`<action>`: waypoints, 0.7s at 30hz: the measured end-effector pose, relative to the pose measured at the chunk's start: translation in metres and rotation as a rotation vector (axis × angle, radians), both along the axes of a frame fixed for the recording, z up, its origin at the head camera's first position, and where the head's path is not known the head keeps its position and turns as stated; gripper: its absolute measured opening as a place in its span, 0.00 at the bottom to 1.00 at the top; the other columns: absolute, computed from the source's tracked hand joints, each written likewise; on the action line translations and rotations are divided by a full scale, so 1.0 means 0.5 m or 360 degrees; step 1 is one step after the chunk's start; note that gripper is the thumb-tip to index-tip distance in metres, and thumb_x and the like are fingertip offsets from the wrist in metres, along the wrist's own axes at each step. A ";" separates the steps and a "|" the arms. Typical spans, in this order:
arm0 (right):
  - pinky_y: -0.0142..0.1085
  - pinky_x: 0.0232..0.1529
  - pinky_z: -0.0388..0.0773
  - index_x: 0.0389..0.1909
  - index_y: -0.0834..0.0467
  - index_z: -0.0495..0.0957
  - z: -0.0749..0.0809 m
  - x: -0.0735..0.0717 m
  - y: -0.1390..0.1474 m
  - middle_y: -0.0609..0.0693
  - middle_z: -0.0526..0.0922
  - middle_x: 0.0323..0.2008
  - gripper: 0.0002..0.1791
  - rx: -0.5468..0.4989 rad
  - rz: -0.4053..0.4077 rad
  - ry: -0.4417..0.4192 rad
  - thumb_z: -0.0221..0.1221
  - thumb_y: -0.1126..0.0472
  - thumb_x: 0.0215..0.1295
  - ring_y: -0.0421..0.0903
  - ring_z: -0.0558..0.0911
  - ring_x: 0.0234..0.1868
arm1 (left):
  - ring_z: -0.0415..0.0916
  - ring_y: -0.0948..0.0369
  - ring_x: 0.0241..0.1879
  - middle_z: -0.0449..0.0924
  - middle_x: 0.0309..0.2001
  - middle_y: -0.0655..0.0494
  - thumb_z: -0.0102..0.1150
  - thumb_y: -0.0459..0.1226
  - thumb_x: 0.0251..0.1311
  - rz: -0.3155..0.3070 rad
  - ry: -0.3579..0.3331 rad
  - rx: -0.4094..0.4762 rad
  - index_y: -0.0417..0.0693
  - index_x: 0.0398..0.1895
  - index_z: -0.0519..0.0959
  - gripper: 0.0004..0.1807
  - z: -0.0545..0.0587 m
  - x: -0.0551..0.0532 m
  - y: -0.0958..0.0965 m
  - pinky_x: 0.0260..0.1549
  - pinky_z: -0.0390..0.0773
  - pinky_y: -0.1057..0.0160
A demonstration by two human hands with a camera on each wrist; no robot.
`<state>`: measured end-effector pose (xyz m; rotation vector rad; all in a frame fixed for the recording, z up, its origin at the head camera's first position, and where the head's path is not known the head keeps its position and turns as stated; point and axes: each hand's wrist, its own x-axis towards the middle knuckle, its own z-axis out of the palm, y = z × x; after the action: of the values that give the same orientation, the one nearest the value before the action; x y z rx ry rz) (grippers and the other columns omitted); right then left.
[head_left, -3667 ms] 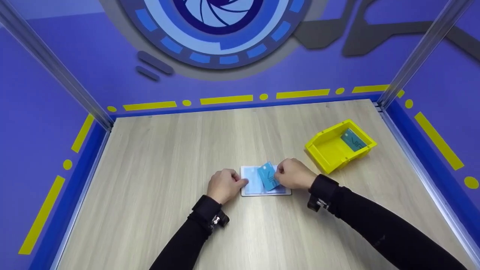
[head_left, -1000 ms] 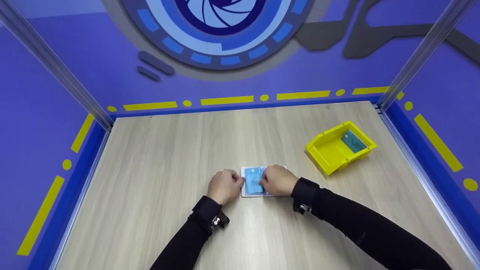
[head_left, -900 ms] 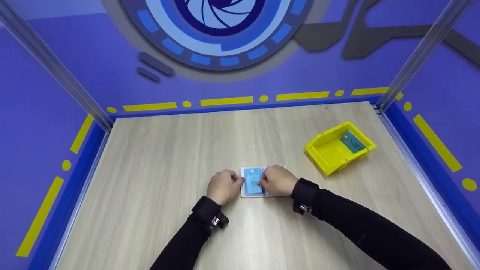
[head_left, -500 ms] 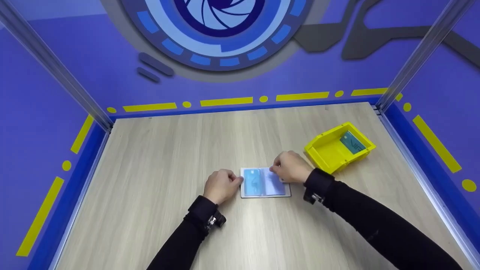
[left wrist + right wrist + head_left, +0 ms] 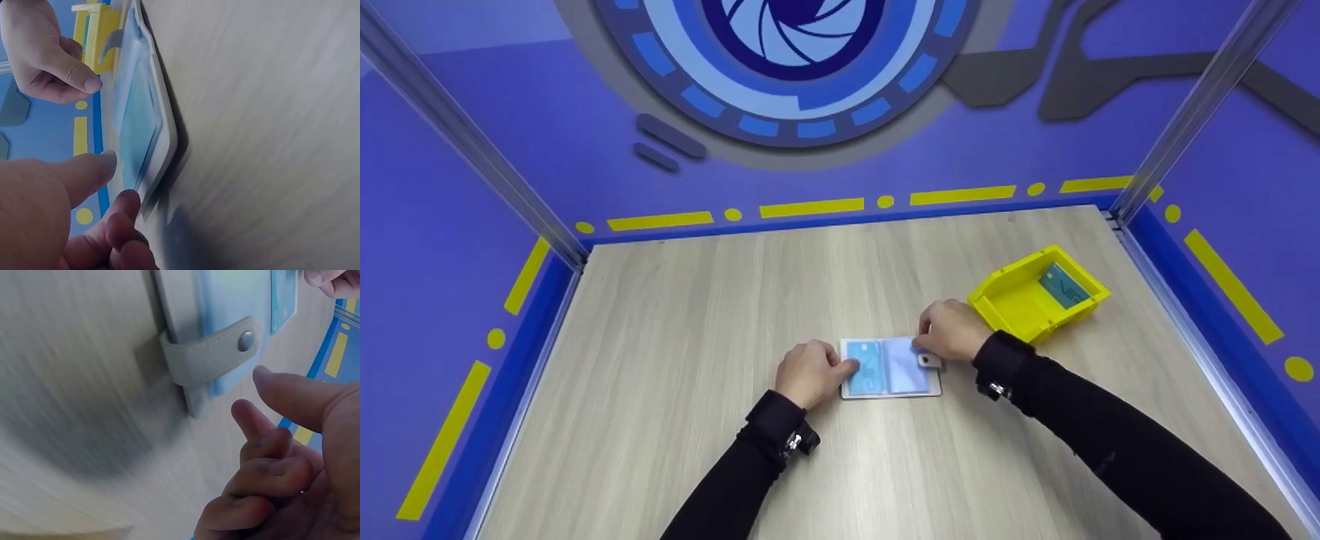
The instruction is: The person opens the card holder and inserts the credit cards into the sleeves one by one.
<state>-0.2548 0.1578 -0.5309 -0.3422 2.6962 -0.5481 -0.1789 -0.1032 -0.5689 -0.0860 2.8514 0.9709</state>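
An unfolded card holder with clear plastic sleeves lies on the table. Its left sleeve contains a light-blue card; its right sleeve shows pale lilac. My left hand is at the holder's left edge, thumb over the border. In the left wrist view, the thumb and index finger stand apart there. My right hand is by the upper right corner, next to the snap strap. Between its thumb and index fingertips, the right wrist view shows a gap with nothing in it.
A yellow bin stands to the right, just beyond my right hand, with a teal VIP card inside it. Blue panels enclose the wooden table at the back and both sides.
The VIP card went from my right hand into the left sleeve of the holder. My right hand then let go and withdrew to the upper right, uncovering the right sleeve and strap.
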 end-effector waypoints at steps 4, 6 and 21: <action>0.38 0.38 0.73 0.39 0.53 0.90 -0.009 -0.002 0.001 0.50 0.86 0.34 0.09 0.0030 -0.0007 -0.0052 0.73 0.51 0.71 0.48 0.81 0.37 | 0.69 0.61 0.24 0.71 0.21 0.64 0.76 0.57 0.66 -0.0009 -0.0022 -0.0010 0.56 0.18 0.76 0.26 -0.010 0.000 0.001 0.27 0.65 0.61; 0.38 0.39 0.74 0.41 0.53 0.90 -0.014 -0.005 0.001 0.50 0.87 0.35 0.10 0.0040 -0.0003 -0.0059 0.74 0.51 0.71 0.48 0.81 0.38 | 0.69 0.61 0.23 0.70 0.21 0.64 0.76 0.57 0.66 -0.0011 -0.0025 -0.0009 0.56 0.18 0.75 0.27 -0.013 0.000 0.001 0.26 0.65 0.61; 0.40 0.42 0.75 0.42 0.52 0.89 -0.024 -0.009 -0.004 0.52 0.88 0.41 0.06 0.0014 0.0017 -0.0053 0.73 0.55 0.70 0.50 0.82 0.41 | 0.67 0.61 0.23 0.68 0.20 0.65 0.77 0.56 0.65 -0.0035 0.0024 0.0011 0.56 0.17 0.73 0.27 -0.015 0.003 -0.002 0.26 0.64 0.61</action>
<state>-0.2592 0.1558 -0.5427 -0.3422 2.6627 -0.5340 -0.1776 -0.1044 -0.5762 -0.0469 2.8561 0.9815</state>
